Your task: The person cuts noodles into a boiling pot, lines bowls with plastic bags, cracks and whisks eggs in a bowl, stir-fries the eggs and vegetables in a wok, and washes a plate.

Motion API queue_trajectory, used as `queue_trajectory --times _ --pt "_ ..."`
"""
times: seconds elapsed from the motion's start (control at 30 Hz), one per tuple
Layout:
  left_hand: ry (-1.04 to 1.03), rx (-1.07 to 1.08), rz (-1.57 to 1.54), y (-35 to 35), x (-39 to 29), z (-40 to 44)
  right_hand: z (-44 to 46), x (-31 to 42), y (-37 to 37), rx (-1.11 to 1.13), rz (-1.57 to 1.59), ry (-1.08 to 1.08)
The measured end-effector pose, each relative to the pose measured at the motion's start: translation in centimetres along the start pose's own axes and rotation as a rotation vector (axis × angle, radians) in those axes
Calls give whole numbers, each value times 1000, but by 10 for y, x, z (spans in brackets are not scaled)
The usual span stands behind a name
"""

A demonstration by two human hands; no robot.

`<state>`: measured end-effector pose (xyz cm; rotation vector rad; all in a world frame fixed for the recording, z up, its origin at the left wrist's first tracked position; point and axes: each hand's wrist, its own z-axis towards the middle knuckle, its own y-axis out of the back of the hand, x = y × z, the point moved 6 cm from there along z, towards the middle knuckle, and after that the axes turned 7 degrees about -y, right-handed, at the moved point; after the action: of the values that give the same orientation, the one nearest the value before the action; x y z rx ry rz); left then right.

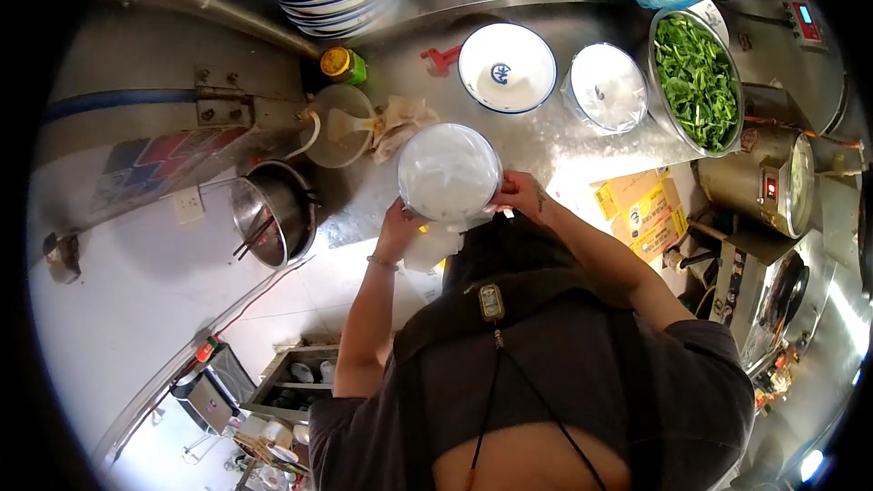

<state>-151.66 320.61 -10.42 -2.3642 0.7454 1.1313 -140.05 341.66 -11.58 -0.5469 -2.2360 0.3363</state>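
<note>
Presently the left hand point(396, 232) has its fingers curled at the near-left edge of a white, blue-rimmed bowl point(449, 173), gripping the rim and the clear film over it. The bowl is at the front edge of the counter, close to the person's body. The right hand point(521, 194) pinches its right side. If the left grip lets go first, the bowl could tilt and slide off the edge; if the right pulls too hard, the thin film could tear or bunch, since it looks loose near the fingers.

The steel counter point(555, 141) has, from left to right, a jar with a yellow lid point(336, 62), a translucent tub point(338, 150), a crumpled cloth point(406, 116), a red tool point(442, 60), an uncovered bowl point(507, 67), a film-covered bowl point(608, 88) and a steel basin point(662, 105) of chopped greens point(696, 73). Stacked bowls point(341, 0) stand beyond.

In the room, a wall socket point(188, 205) and a pot with chopsticks point(273, 209) lie to the left; to the right are yellow cardboard point(644, 215), a steel cooker with a red display point(759, 184) and a stove point(773, 295)
</note>
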Motion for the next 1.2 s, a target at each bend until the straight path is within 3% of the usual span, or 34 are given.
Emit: queue_trajectory --times 0.03,0.1,0.13,0.17,0.2,0.23,0.3,0.37,0.4,0.43,0.57,0.63,0.67,0.73,0.87,0.93,1.03,1.07,1.1,1.17,1.2 --pt "2 0 -4 1 12 6 9 -5 8 -94 -130 57" --pt "-386 -86 311 10 19 16 27 -22 17 -183 -254 106" --pt "-383 -87 314 11 22 17 33 -20 22 -353 -552 176" --pt "-385 -175 561 13 21 19 37 -18 24 -524 -851 249" --pt "-385 -262 808 16 19 19 32 -5 17 -551 -889 203" --pt "-386 -262 808 17 19 19 35 -7 23 -553 -889 204" --pt "-288 -232 341 25 27 20 47 -34 49 -338 -29 -74" --pt "-211 -239 194 31 19 7 11 7 55 -442 62 147" --pt "-139 -250 40 32 19 6 -5 29 62 -619 -311 432" --pt "-141 -253 38 32 18 9 -14 46 48 -616 -315 434" --pt "-221 -218 135 39 23 21 -4 72 -68 -43 -937 841" --pt "-313 -282 321 41 19 31 47 53 -79 -229 -1358 754" --pt "-277 -306 266 41 24 30 53 51 -80 -225 -1359 759" --pt "-319 -287 224 42 33 32 71 45 -72 -324 -1317 490" --pt "-300 -317 217 49 42 29 59 64 -74 -83 -1203 657" --pt "-302 -371 154 56 48 19 5 115 -64 -582 -1004 818" --pt "-245 -460 54 59 17 -23 17 102 -26 -583 -943 663" --pt "-261 -454 116 62 10 -31 17 98 -20 -546 -917 525" --pt "-267 -467 124 62 4 -35 19 98 -15 -548 -922 528" --pt "-503 -422 417 56 -12 -28 33 81 9 -566 -551 414" --pt "-574 -385 582 41 -35 -24 41 75 21 -607 -499 480"
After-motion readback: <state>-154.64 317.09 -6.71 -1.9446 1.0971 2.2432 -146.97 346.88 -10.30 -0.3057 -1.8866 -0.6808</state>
